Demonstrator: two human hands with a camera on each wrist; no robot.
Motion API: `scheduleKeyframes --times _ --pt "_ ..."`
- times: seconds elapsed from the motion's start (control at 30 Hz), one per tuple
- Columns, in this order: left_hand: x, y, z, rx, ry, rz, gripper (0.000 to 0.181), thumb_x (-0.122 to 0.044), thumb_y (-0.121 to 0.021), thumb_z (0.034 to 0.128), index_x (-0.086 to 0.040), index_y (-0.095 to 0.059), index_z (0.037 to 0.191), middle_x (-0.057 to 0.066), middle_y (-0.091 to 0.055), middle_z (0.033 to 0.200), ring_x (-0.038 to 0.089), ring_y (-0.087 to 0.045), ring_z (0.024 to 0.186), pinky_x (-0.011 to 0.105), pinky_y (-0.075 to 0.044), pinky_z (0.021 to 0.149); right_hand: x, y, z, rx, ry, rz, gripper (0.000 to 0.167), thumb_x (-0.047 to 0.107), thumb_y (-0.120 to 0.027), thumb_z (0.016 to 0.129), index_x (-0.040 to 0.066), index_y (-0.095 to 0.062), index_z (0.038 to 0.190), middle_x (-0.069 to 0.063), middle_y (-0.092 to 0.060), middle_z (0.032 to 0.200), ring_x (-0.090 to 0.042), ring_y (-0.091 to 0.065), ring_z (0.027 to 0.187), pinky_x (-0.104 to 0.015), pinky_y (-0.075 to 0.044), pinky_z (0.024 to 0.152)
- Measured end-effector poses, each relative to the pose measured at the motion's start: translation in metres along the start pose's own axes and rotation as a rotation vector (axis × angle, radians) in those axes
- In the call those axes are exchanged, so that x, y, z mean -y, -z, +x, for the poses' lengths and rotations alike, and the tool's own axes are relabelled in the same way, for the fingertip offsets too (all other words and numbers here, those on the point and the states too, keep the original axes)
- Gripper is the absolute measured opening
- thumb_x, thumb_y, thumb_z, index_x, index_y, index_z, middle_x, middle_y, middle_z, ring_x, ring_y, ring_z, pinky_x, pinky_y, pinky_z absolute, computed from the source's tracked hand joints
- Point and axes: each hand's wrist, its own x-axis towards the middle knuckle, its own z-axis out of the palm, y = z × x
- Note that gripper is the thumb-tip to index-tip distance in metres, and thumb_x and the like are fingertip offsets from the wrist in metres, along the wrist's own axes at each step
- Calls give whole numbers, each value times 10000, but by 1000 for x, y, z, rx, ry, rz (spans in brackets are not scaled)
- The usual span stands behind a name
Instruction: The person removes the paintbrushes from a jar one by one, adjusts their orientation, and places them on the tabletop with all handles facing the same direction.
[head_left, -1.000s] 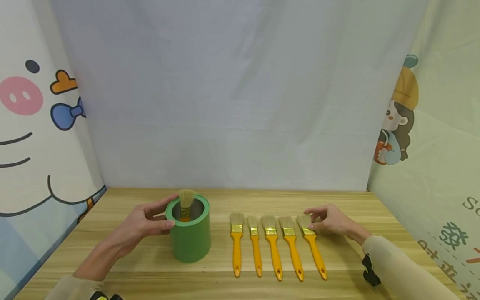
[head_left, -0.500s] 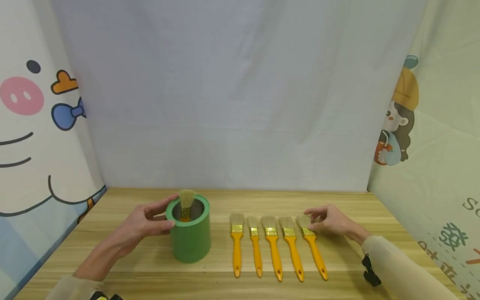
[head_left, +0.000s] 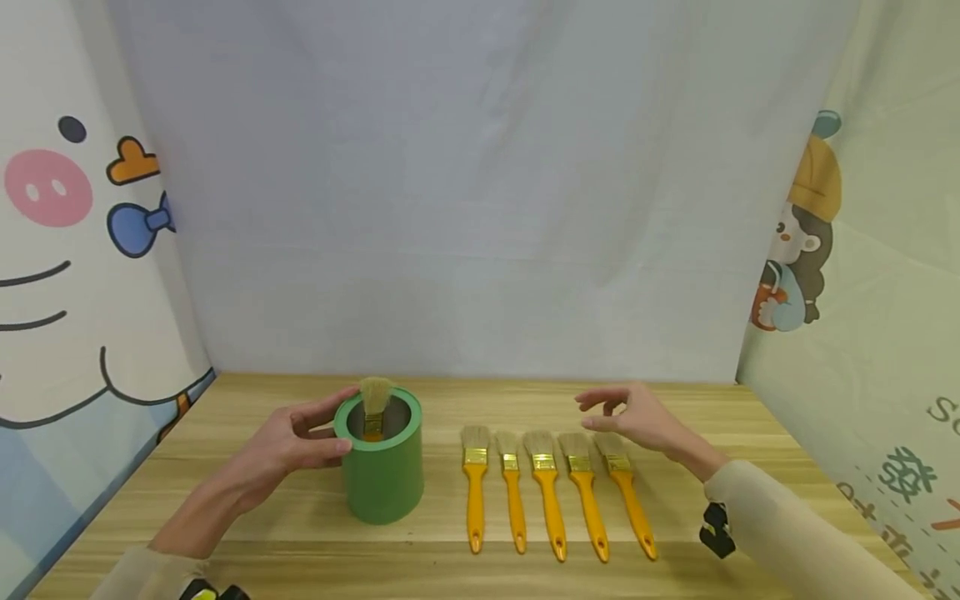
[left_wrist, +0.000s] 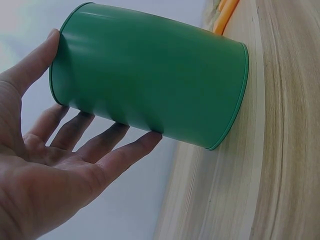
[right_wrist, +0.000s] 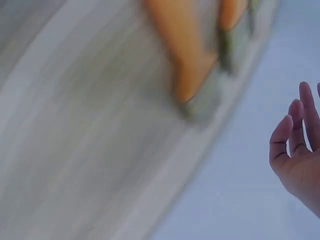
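My left hand (head_left: 285,446) holds an upright green can (head_left: 384,483) on the wooden table. In the left wrist view, the thumb is at the can's rim and the fingertips (left_wrist: 150,140) touch its side. One paintbrush (head_left: 375,400) stands in the can, bristles up, its handle mostly hidden inside. Several paintbrushes with yellow-orange handles lie in a row right of the can, bristles away from me. Over the bristle end of the rightmost paintbrush (head_left: 632,504) hovers my right hand (head_left: 637,417), holding nothing, its fingers loosely bent. The right wrist view is blurred around the brushes.
The leftmost paintbrush (head_left: 475,492) of the row lies a short way from the can. Behind the wooden table (head_left: 300,550) hangs a pale cloth (head_left: 465,208). Printed cartoon sheets (head_left: 45,333) flank it on both sides.
My right hand has come up off the rightmost paintbrush's bristles and moved slightly left and away from me. That brush still lies in place. The left hand and can have stayed put.
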Motion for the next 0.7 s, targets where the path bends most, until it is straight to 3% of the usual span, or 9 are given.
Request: scheduleKeyframes --times 0.23,0.43,0.7 --pt "-1 0 -1 -1 -1 -2 792 -97 -739 989 -68 -322 1662 208 -302 1677 500 -397 1442 423 -576 967 57 -42 30 75 120 34 317 187 -784 975 58 -765 1264 -81 -742 1208 -259 -608 921 -337 -521 740" --pt "-1 0 -1 -9 3 -5 793 -97 -741 987 -64 -324 1660 203 -301 1678 491 -406 1438 430 -577 967 103 -79 56 114 158 148 306 193 -793 963 83 -780 1249 -65 -706 1161 -244 -636 893 -301 -506 640" --pt "1 -1 0 2 6 -11 798 -100 -739 987 -64 -315 1662 204 -302 1676 487 -409 1437 431 -572 975 137 -114 80 113 182 211 313 206 -812 947 125 -790 1249 -30 -691 1297 -203 -594 1109 -352 -571 752"
